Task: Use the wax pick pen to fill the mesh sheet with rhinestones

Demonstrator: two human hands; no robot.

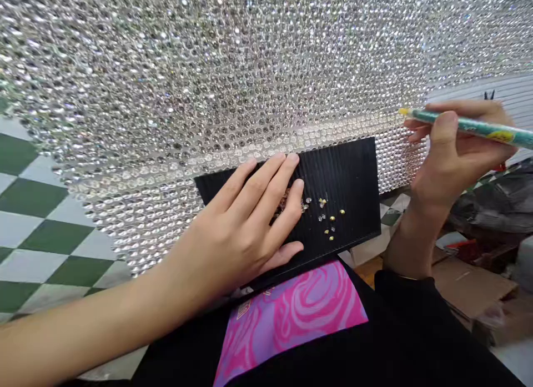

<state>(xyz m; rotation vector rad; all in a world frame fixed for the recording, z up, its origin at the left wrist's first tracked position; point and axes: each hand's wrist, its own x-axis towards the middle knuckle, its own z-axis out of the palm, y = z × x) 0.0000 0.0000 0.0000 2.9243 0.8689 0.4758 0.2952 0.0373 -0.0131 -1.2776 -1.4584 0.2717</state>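
Observation:
My left hand (250, 220) lies over a black ridged tray (353, 176), fingers stretched out and touching it. Loose rhinestones (322, 202), some clear and some gold-backed, are scattered on the tray's ridges. Part of the stone pile is hidden beneath my left fingers. Pinched in my right hand (453, 148) is a green pencil (470, 126) with a yellow tip that points left. That tip is close to a large sheet covered in rows of rhinestones (258, 65), and I cannot tell whether they touch. The tray overlaps the sheet's lower part.
A pink and purple swirl print (300, 315) is below the tray, over black clothing. Green and white checkered flooring (54, 226) shows at the left. Cardboard boxes (474, 281) and a dark bundle (487, 209) lie at the right.

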